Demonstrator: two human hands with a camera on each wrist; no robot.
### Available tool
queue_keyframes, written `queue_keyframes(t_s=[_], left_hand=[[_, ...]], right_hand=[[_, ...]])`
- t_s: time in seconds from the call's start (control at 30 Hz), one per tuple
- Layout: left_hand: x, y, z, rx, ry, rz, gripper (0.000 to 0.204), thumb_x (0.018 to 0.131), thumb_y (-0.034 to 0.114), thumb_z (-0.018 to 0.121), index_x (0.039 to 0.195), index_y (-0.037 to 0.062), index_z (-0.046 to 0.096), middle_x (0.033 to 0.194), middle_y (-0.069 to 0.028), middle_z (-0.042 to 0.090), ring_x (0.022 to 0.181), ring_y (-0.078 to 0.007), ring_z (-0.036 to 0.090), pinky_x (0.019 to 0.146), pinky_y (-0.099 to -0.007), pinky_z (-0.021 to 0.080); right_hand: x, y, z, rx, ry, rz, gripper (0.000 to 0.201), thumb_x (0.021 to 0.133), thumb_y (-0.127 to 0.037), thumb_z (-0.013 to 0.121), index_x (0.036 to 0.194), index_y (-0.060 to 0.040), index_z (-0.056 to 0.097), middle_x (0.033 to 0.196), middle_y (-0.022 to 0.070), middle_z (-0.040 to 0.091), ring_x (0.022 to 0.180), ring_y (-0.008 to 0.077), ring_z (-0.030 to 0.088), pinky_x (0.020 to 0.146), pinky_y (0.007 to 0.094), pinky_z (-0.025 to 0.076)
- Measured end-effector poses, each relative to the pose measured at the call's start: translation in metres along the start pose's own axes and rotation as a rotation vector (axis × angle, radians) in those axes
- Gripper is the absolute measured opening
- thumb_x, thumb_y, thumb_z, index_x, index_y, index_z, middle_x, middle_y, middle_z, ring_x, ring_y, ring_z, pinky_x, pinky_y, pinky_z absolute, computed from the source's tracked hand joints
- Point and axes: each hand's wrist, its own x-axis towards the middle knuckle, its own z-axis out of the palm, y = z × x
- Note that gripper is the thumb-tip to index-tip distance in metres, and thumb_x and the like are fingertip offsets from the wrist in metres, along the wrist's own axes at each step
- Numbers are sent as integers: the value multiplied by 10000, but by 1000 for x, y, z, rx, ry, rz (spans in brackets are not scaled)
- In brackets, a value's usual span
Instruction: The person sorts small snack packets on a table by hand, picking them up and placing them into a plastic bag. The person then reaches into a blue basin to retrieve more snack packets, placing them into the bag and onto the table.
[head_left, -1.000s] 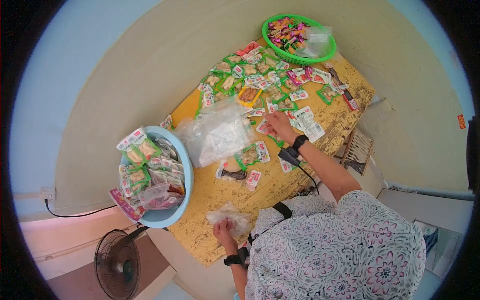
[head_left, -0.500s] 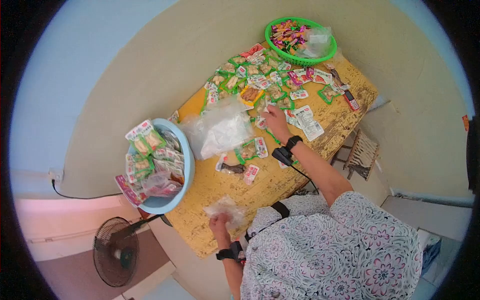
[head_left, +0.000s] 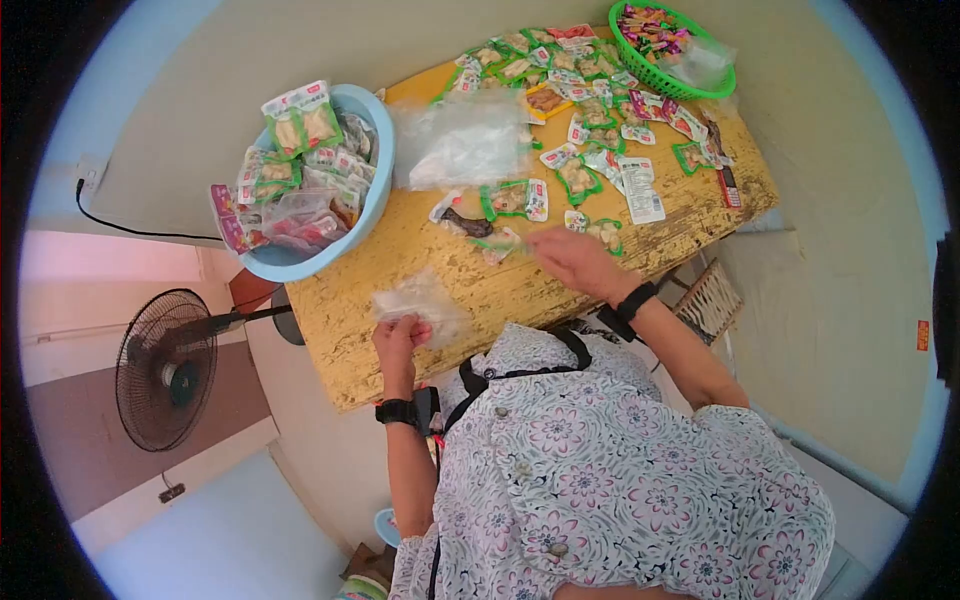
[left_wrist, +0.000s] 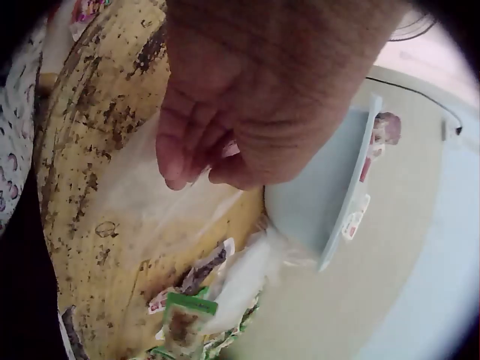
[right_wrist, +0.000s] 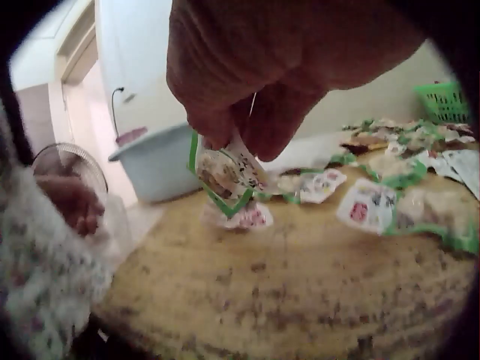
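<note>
In the head view my left hand (head_left: 397, 345) pinches a clear plastic bag (head_left: 425, 300) by its edge, near the table's front left. The bag (left_wrist: 142, 187) spreads out past the fingertips in the left wrist view. My right hand (head_left: 580, 262) holds a green-edged snack packet (right_wrist: 225, 176) by its top between thumb and fingers, above the table. White print and pale pieces show on this packet. Just beyond it lie a dark-filled packet (head_left: 466, 222) and another green-edged packet (head_left: 512, 200). My palms hide part of both grips.
A blue basin (head_left: 385, 175) full of packets stands at the left. Stacked clear bags (head_left: 465, 140) lie beside it. Many packets cover the back of the worn yellow table (head_left: 520, 310). A green basket (head_left: 660, 78) holds wrapped sweets. A fan (head_left: 168, 370) stands off the left side.
My right hand has come from among the scattered packets toward the front edge, carrying a green-edged packet. My left hand keeps its pinch on the bag. The head view has shifted and turned.
</note>
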Motion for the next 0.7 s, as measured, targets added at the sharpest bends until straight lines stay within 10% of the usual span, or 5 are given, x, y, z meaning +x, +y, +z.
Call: queue_keyframes(t_s=[0.17, 0.7], left_hand=[[-3, -8, -1, -34, -41, 1, 135, 877, 89, 636, 937, -32, 634, 821, -117, 684, 704, -195, 683, 631, -297, 576], [2, -4, -8, -8, 29, 168, 123, 933, 129, 578, 813, 103, 570, 671, 24, 513, 576, -82, 483, 520, -235, 398]], right_hand=[[-46, -2, 2, -167, -253, -86, 257, 771, -24, 640, 1024, -66, 628, 1230, 96, 619, 1080, 334, 593, 868, 434, 515], [-35, -22, 41, -420, -250, 379, 519, 708, -247, 790, 1127, -32, 571, 1168, 130, 545, 1129, 340, 509, 896, 427, 480]])
